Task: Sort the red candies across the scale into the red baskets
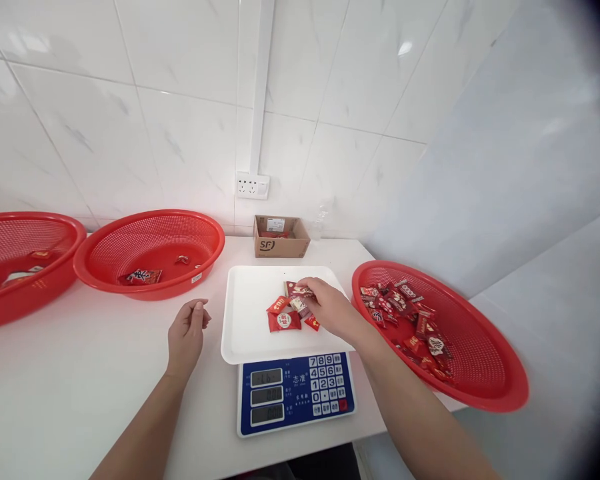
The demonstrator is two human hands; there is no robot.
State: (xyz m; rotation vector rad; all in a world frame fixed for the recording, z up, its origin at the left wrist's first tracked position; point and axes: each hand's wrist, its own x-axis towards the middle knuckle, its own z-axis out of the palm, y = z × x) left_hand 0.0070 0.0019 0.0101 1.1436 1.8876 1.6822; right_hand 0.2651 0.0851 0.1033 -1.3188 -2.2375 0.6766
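My right hand (325, 305) reaches over the white weighing tray (247, 307). Its fingertips are closed on a dark red wrapped candy (295, 289) at the upper part of a small pile. Below it in the pile lie a red candy packet with a pale round label (285, 321), an orange-red packet (279, 305) and a small red one (312, 323). My left hand (187, 333) hovers left of the tray, fingers curled in with the thumb against them, and no object shows in it. The tray sits on a blue digital scale (296, 420) with a keypad.
A tilted red basket (490, 360) with many wrapped candies stands at the right. Two more red baskets stand left: one (150, 217) holds a few packets, the other (35, 297) is cut off by the frame. An SF cardboard box (281, 249) stands by the tiled wall.
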